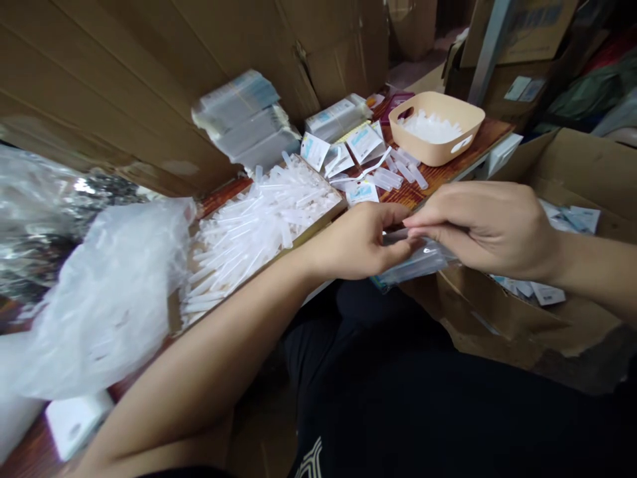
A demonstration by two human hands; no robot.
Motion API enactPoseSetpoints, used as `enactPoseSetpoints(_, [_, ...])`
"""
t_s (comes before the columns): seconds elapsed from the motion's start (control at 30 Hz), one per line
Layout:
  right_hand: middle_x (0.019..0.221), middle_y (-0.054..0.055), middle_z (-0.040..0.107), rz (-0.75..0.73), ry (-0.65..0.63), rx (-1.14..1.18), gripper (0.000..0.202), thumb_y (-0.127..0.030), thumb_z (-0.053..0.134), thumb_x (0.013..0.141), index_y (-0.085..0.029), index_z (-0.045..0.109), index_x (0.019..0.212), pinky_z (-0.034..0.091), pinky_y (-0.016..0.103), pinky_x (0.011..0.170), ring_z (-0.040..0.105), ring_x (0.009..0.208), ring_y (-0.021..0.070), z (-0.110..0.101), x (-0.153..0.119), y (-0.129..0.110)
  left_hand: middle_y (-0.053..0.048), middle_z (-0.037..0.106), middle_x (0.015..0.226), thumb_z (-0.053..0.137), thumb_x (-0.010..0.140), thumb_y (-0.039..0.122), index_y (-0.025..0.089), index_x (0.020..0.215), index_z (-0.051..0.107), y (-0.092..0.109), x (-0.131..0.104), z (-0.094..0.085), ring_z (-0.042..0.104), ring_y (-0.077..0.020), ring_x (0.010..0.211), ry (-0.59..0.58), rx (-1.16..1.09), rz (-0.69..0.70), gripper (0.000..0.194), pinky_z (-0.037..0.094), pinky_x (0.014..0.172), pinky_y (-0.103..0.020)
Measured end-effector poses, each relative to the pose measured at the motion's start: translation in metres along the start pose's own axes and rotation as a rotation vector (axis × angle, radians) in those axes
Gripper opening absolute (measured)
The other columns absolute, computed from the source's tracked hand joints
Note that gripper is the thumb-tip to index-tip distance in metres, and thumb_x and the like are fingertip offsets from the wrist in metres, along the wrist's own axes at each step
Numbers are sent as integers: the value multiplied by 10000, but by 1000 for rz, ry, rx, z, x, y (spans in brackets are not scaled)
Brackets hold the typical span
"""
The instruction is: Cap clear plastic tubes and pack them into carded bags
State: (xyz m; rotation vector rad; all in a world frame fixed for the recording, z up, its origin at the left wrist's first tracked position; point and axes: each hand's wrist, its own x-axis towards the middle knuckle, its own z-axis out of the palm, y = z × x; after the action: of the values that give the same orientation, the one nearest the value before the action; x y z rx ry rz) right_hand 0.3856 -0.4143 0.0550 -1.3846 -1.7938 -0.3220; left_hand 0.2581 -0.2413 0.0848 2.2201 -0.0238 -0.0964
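Between my hands, over the table's front edge, is a clear plastic bag [415, 267] with a blue-green strip at its lower end. My left hand [361, 240] pinches the bag's upper edge between thumb and fingers. Close against it, my right hand [490, 226] also pinches that edge, thumb and forefinger pressed together. What lies inside the bag is hard to make out. Just behind my hands, several short translucent tubes [388, 178] and small printed cards in clear packets [363, 191] lie on the wooden table [413, 194].
A shallow cardboard tray [318, 222] heaped with white translucent tubes [263, 219] stands at left, near a crumpled plastic bag [114, 292]. Behind are banded stacks of clear packets [243, 119]. A beige basket [442, 156] holds white pieces. An open carton [497, 325] at right contains packed cards.
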Motion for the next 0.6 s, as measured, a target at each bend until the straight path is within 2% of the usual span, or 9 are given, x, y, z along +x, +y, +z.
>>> enactPoseSetpoints(0.07, [939, 85, 790, -64, 3, -28, 102, -144, 626, 998, -164, 721, 1028, 580, 301, 781, 747, 881, 157, -8, -1, -4, -22, 694, 800, 743, 777, 307, 174, 864, 706, 2, 3, -12, 584, -136, 710, -169, -124, -25, 164, 454, 637, -239])
enactPoseSetpoints(0.13, [1015, 56, 804, -133, -59, -81, 141, -151, 607, 1010, -210, 713, 1082, 577, 331, 807, 756, 933, 155, -18, -2, -11, -48, 760, 924, 784, 754, 388, 204, 933, 750, 1, 8, -26, 661, -178, 811, -356, -298, -63, 259, 517, 729, -270])
enactPoseSetpoints(0.2, [1108, 6, 804, -232, -79, -169, 187, -153, 588, 1021, -265, 722, 1088, 574, 334, 825, 748, 1026, 134, -23, -6, -20, -57, 789, 994, 775, 761, 507, 236, 973, 784, -2, 15, -37, 701, -218, 892, -412, -407, -117, 345, 550, 798, -306])
enactPoseSetpoints(0.27, [1147, -22, 799, -391, -5, -270, 200, -118, 627, 990, -265, 748, 1050, 579, 294, 830, 721, 1124, 110, -19, -13, -27, -55, 800, 936, 792, 743, 537, 244, 915, 807, -4, 23, -40, 717, -240, 893, -445, -387, -176, 340, 565, 804, -329])
enactPoseSetpoints(0.33, [1144, -32, 798, -629, 97, -363, 227, -66, 648, 954, -244, 766, 1032, 579, 238, 834, 701, 1175, 99, -10, -26, -31, -41, 787, 810, 849, 687, 474, 241, 803, 809, -4, 31, -38, 719, -243, 836, -533, -309, -210, 264, 573, 771, -339])
enactPoseSetpoints(0.4, [1174, -53, 789, -741, 98, -439, 281, -43, 597, 965, -249, 766, 1056, 577, 199, 841, 687, 1207, 89, -1, -40, -34, -23, 767, 727, 879, 634, 397, 245, 725, 798, -2, 38, -36, 712, -232, 780, -623, -267, -211, 195, 575, 742, -340])
enactPoseSetpoints(0.5, [1268, -57, 763, -532, -53, -508, 323, -55, 521, 995, -251, 756, 1099, 583, 215, 820, 623, 1317, 81, 2, -60, -35, -8, 766, 723, 860, 619, 327, 242, 704, 793, 1, 43, -38, 696, -205, 735, -584, -235, -212, 137, 564, 720, -327])
enactPoseSetpoints(0.53, [1308, -50, 749, -479, -115, -512, 300, -71, 537, 994, -239, 754, 1115, 579, 229, 809, 595, 1351, 78, 0, -63, -34, -6, 763, 723, 852, 617, 311, 234, 704, 791, 3, 43, -39, 689, -197, 725, -526, -209, -218, 131, 555, 716, -320])
enactPoseSetpoints(0.6, [1373, -68, 718, -421, -154, -518, 221, -143, 627, 983, -261, 752, 1121, 552, 288, 811, 588, 1343, 86, -9, -64, -30, -5, 743, 702, 844, 615, 286, 211, 703, 784, 7, 43, -42, 674, -185, 711, -388, -131, -246, 130, 531, 711, -307])
